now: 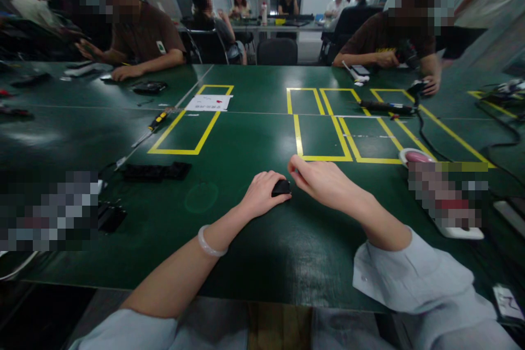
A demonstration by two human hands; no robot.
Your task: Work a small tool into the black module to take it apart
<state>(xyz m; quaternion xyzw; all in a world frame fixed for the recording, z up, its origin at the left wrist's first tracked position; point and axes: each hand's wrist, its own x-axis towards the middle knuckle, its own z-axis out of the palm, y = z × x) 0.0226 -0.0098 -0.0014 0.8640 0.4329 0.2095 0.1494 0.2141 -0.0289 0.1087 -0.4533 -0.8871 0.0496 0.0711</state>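
My left hand (262, 192), with a pale bracelet at the wrist, wraps its fingers and thumb round a small black block-shaped part (281, 188) at the middle of the green table (246, 262). Just right of the part, and apart from it, is my right hand (322, 178). Its fingers are curled together in a pinch, and whatever they hold, if anything, is hidden. Part of the black part lies under my left fingers, so its kind does not show.
Left lie black strip-like parts (156, 171), black pieces (110, 216) and a yellow-black screwdriver (159, 120). Yellow tape (326, 158) marks rectangles. A black rod-shaped tool (385, 107) with a cable and a white-rimmed object (463, 231) sit right. People work across the table.
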